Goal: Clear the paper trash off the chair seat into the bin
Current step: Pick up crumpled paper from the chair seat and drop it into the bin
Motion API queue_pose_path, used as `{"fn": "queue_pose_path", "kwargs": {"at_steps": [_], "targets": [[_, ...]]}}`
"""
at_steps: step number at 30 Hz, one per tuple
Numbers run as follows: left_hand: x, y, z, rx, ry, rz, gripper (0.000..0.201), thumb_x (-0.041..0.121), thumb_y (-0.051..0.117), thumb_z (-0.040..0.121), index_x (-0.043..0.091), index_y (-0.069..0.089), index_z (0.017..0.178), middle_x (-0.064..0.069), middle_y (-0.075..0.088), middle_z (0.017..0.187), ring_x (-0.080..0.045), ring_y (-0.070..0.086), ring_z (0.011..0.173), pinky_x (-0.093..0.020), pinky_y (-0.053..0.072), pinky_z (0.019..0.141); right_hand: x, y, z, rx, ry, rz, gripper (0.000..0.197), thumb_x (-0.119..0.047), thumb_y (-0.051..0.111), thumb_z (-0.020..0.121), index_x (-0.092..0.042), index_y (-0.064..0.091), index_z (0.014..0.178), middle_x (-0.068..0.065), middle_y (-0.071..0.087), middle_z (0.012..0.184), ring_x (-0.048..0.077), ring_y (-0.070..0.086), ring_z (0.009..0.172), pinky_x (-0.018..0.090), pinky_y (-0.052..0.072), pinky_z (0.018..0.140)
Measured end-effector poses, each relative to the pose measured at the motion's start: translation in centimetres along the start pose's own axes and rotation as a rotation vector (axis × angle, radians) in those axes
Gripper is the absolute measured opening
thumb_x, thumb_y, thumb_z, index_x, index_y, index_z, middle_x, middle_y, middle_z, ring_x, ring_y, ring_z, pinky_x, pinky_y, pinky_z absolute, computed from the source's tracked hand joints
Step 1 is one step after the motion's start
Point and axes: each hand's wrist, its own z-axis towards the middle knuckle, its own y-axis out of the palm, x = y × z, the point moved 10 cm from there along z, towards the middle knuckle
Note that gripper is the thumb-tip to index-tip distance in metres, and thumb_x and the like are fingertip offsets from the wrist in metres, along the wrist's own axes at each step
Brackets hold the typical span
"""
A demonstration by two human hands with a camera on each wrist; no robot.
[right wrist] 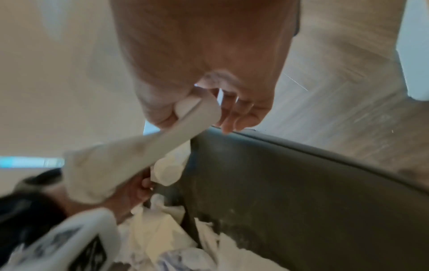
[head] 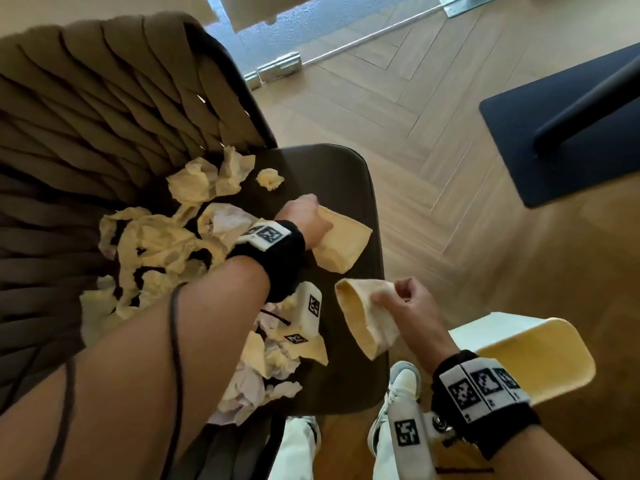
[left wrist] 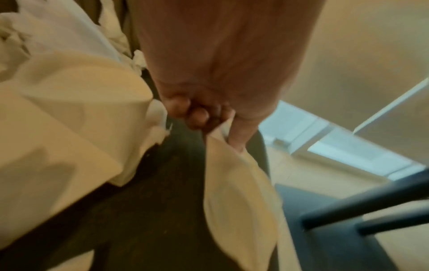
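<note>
**Both hands loaded, bin waiting at near right**

The person stands over the chair seat (head: pixel 346 174), one paper piece in each hand. The left hand (head: pixel 304 216) has reached across to the far part of the seat and pinches a flat cream sheet (head: pixel 341 242) by its edge; in the left wrist view the thumb and curled fingers (left wrist: pixel 197 115) nip the top of it so it hangs down limp. The right hand (head: pixel 405 299), nearer and to the right, has its fingers curled round a rolled paper piece (head: pixel 367 317) at one end, open mouth pointing left (gripped at the end, I'd guess, so it can be swung straight out over the edge).

The bin (head: pixel 540 358) sits on the floor just beside the seat's near right corner, its pale yellow inside turned up, close enough for a short carry w/ the right hand. That looks to be why it's parked there.

Most of the trash isn't cleared yet: a crumpled paper heap (head: pixel 162 244) sprawls over the left of the seat against the woven backrest (head: pixel 97 98), w/ more wads (head: pixel 273 362) near the front edge and a small ball (head: pixel 270 179) at the far side. So the job is early on, approx. two pieces lifted, lots left.
</note>
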Motion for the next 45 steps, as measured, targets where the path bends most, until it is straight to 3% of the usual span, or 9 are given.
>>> {"fn": "queue_pose_path", "kwargs": {"at_steps": [5, 11, 20, 24, 28, 30, 33, 38, 45], "targets": [[0.8, -0.9, -6.0, -0.120, 0.232, -0.236, 0.016, 0.029, 0.056, 0.094, 0.015, 0.063, 0.094, -0.006, 0.064, 0.088, -0.017, 0.063, 0.077, -0.034, 0.055, 0.070, -1.1, 1.6, 0.1, -0.037, 0.017, 0.274, 0.022, -0.032, 0.058, 0.090, -0.019, 0.049, 0.106, 0.009, 0.058, 0.109, 0.024, 0.060, 0.097, 0.034, 0.052, 0.075], [-3.5, 2.6, -9.7, -0.172, 0.131, -0.372, 0.017, 0.028, 0.052, 0.095, 0.017, 0.066, 0.096, -0.004, 0.068, 0.086, -0.018, 0.069, 0.077, -0.031, 0.060, 0.067, 0.7, 5.0, 0.0, 0.070, 0.123, 0.350, 0.051, -0.030, 0.067, 0.085, -0.029, 0.035, 0.124, 0.003, 0.055, 0.110, 0.020, 0.061, 0.096, 0.033, 0.053, 0.071], [-4.3, 3.8, -11.8, -0.160, 0.080, -0.645, 0.021, 0.032, 0.049, 0.097, 0.018, 0.064, 0.099, -0.006, 0.068, 0.090, -0.019, 0.069, 0.081, -0.026, 0.056, 0.059, 1.1, 6.5, 0.2, 0.025, 0.197, 0.322, 0.073, -0.052, 0.078, 0.060, -0.031, 0.046, 0.122, 0.007, 0.059, 0.116, 0.029, 0.063, 0.102, 0.052, 0.055, 0.086], [-5.5, 1.1, -11.4, -0.073, 0.060, -0.652, 0.024, 0.035, 0.047, 0.096, 0.017, 0.063, 0.098, -0.003, 0.066, 0.088, -0.018, 0.066, 0.078, -0.032, 0.058, 0.060, 1.0, 7.0, -0.2, -0.049, 0.234, 0.361, 0.050, -0.036, 0.076, 0.076, -0.025, 0.052, 0.119, 0.011, 0.063, 0.115, 0.030, 0.066, 0.101, 0.052, 0.055, 0.086], [-6.2, -6.0, -8.6, 0.361, 0.261, -0.004, 0.034, 0.031, 0.061, 0.087, 0.023, 0.056, 0.120, -0.001, 0.053, 0.120, -0.016, 0.059, 0.098, -0.027, 0.052, 0.076, 1.2, 6.4, 0.0, -0.023, 0.206, 0.266, 0.048, -0.037, 0.073, 0.078, -0.024, 0.053, 0.119, 0.009, 0.059, 0.116, 0.029, 0.062, 0.103, 0.051, 0.055, 0.085], [-5.7, -4.0, -6.1, 0.205, 0.305, 0.397, 0.067, 0.029, 0.065, 0.083, 0.030, 0.033, 0.141, -0.003, 0.032, 0.146, -0.022, 0.055, 0.114, -0.035, 0.053, 0.085, 1.5, 6.3, 0.0, -0.020, 0.208, 0.219, 0.050, -0.039, 0.075, 0.075, -0.024, 0.054, 0.117, 0.008, 0.059, 0.116, 0.028, 0.061, 0.104, 0.051, 0.055, 0.085], [-5.7, -0.9, -3.5, -0.003, 0.290, 0.748, 0.097, 0.028, 0.074, 0.075, 0.037, 0.009, 0.147, -0.003, 0.010, 0.158, -0.032, 0.046, 0.128, -0.047, 0.051, 0.090, 1.9, 6.4, -0.1, -0.044, 0.208, 0.176, 0.052, -0.040, 0.076, 0.073, -0.024, 0.055, 0.118, 0.007, 0.060, 0.116, 0.027, 0.062, 0.103, 0.049, 0.056, 0.084], [-4.9, -0.9, -2.7, -0.012, 0.315, 0.855, 0.085, 0.032, 0.077, 0.071, 0.027, 0.027, 0.139, -0.007, 0.035, 0.138, -0.033, 0.059, 0.103, -0.040, 0.052, 0.071, 2.1, 6.3, 0.0, -0.068, 0.202, 0.146, 0.054, -0.038, 0.076, 0.074, -0.022, 0.054, 0.121, 0.007, 0.059, 0.115, 0.028, 0.062, 0.102, 0.046, 0.057, 0.081], [-5.1, -2.6, -4.9, 0.121, 0.405, 0.804, 0.063, 0.032, 0.067, 0.080, 0.025, 0.032, 0.132, -0.008, 0.051, 0.122, -0.029, 0.062, 0.094, -0.038, 0.051, 0.071, 2.1, 5.7, -0.4, -0.046, 0.185, 0.180, 0.055, -0.037, 0.075, 0.075, -0.020, 0.053, 0.123, 0.008, 0.059, 0.117, 0.028, 0.061, 0.104, 0.044, 0.057, 0.080]]}}
